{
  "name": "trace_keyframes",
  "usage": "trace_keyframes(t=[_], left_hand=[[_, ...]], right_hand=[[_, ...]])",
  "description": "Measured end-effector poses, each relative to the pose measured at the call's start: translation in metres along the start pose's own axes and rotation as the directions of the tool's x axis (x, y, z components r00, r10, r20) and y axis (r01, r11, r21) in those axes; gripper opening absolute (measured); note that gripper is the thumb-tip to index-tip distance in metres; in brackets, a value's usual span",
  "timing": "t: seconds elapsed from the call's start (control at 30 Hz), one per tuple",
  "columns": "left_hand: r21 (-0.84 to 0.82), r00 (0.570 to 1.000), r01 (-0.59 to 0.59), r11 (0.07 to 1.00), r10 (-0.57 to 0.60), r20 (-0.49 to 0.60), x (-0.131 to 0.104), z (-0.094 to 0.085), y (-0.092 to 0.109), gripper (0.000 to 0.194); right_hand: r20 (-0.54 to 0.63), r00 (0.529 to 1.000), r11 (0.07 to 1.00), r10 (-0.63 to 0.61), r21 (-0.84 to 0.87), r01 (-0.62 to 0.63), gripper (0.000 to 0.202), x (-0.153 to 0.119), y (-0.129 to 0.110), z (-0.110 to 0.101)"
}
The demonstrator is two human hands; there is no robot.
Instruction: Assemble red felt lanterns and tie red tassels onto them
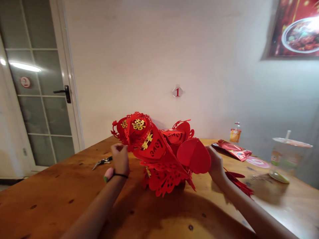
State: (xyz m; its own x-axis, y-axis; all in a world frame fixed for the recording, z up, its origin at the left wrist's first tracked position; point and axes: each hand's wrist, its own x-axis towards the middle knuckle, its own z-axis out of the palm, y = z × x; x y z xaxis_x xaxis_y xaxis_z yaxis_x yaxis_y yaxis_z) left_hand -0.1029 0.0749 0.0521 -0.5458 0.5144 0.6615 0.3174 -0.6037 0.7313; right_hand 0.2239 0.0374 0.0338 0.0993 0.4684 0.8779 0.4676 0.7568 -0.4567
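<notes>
The fingers of the left hand (pixel 121 159) are curled close together and seem to pinch the left edge of the red paper decoration (pixel 159 149); those of the right hand (pixel 216 162) go behind a heart-shaped red panel (pixel 193 155) at its right side, so I cannot tell whether they clamp it. The step in hand looks like holding and shaping the one bulky decoration between two hands, at the middle of the wooden table (pixel 62 202); the next move calls for a light, even touch, since the thin cut paper would likely crease or tear. It shows three clear gold characters, part of a fourth low down, and at least two "love" cut-outs. One hair tie (pixel 121 175) circles the left wrist. Just left of that hand lies one metal tool (pixel 102 162). Beside the right forearm is at least one loose red paper piece (pixel 240 184), partly hidden. Farther right are one shiny red packet (pixel 233 150), one pink-and-white disc (pixel 258 162), one bottle (pixel 235 133) and one lidded cup (pixel 294 157) with one straw. Far beyond, one numbered sign (pixel 177 92) hangs on the wall.
</notes>
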Motion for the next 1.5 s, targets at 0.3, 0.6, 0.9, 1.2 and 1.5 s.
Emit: trace_keyframes(t=[0.3,0.6,0.9,1.2,1.5], left_hand=[[-0.029,0.496,-0.723,0.690,0.548,0.674,-0.085,0.013,0.141,0.071],[0.117,0.641,-0.696,0.708,0.540,0.546,-0.091,0.038,0.092,0.065],[-0.181,0.323,-0.848,0.498,0.756,0.570,-0.100,0.012,0.053,0.023],[-0.195,0.458,-0.730,0.655,0.681,0.571,-0.108,0.007,0.054,0.006],[-0.198,0.627,-0.541,0.818,0.549,0.553,-0.097,0.007,0.058,0.022]], right_hand=[[0.021,0.999,0.992,-0.037,-0.118,0.039,0.023,-0.001,0.001,0.006],[-0.020,0.994,0.980,-0.110,-0.168,0.105,0.029,0.001,0.010,0.011],[0.047,0.991,0.983,0.129,0.128,-0.134,0.013,-0.010,-0.035,0.009],[0.353,0.899,0.926,-0.261,-0.170,0.336,0.005,-0.021,-0.071,0.013],[0.284,0.928,0.955,-0.242,-0.100,0.280,0.013,-0.033,-0.077,0.018]])
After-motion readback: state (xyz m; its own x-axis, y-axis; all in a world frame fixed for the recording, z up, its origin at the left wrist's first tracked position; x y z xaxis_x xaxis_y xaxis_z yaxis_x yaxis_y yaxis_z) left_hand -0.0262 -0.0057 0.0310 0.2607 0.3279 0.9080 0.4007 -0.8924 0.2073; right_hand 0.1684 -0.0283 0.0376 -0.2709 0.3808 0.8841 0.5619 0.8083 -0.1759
